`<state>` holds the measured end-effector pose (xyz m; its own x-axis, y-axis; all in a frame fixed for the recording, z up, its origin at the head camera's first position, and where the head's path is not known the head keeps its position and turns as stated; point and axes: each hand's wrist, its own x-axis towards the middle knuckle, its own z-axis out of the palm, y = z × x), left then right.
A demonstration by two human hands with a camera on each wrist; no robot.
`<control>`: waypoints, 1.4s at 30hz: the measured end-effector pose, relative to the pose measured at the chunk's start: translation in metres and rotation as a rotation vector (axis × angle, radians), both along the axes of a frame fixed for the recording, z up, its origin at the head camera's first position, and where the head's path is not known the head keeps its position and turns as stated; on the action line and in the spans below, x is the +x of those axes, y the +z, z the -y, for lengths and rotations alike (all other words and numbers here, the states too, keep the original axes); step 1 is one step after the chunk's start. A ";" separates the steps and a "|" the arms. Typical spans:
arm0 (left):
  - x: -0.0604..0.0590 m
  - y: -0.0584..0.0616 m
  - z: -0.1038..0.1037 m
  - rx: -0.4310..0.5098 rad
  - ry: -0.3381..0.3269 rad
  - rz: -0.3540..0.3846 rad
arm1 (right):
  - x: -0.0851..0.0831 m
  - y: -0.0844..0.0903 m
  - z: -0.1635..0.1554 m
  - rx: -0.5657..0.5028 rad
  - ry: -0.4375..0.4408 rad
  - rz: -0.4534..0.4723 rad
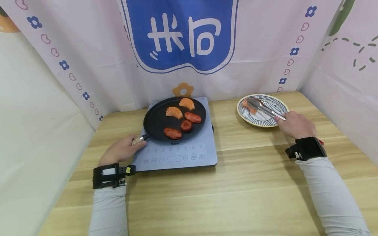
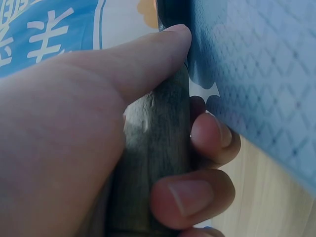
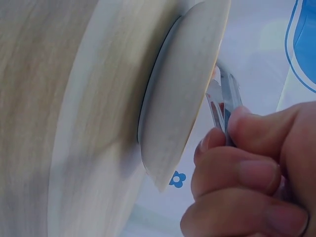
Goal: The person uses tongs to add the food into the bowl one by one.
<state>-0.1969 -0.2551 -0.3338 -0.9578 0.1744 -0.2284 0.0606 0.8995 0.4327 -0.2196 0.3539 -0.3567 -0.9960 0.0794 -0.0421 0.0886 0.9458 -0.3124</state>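
In the head view, a black frying pan [image 1: 156, 119] sits on an induction cooktop [image 1: 177, 164]. Two orange salmon-like slices [image 1: 174, 112], two reddish wing-like pieces [image 1: 173, 133] and a round red piece [image 1: 186, 125] lie in it. My left hand [image 1: 122, 149] grips the pan's wooden handle [image 2: 153, 148], fingers curled round it. My right hand [image 1: 298, 125] holds metal tongs [image 1: 267, 110] over a patterned plate [image 1: 262, 124]. Their tips are at an orange slice [image 1: 248, 106] on the plate; whether they pinch it is hard to tell. Something dark red shows behind the tongs.
The wooden table [image 1: 221, 196] extends in front of the cooktop and plate. A printed white cloth [image 1: 260, 49] with a blue emblem hangs behind, close to the pan and plate. More cloth stands along the left and right sides.
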 end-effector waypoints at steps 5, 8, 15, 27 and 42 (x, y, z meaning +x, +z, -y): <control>-0.001 0.002 0.003 -0.010 -0.004 -0.024 | -0.002 0.003 0.002 -0.001 0.008 -0.011; 0.000 0.001 0.004 -0.007 -0.003 -0.016 | -0.002 0.005 0.004 -0.007 0.011 -0.013; 0.000 -0.001 0.002 -0.006 0.009 -0.016 | 0.002 0.006 0.003 -0.033 0.002 -0.002; 0.001 -0.004 0.002 -0.005 0.010 -0.013 | 0.004 0.008 0.003 -0.042 -0.014 0.008; 0.001 -0.004 0.001 0.003 0.019 -0.017 | 0.005 0.012 0.008 -0.050 -0.001 0.006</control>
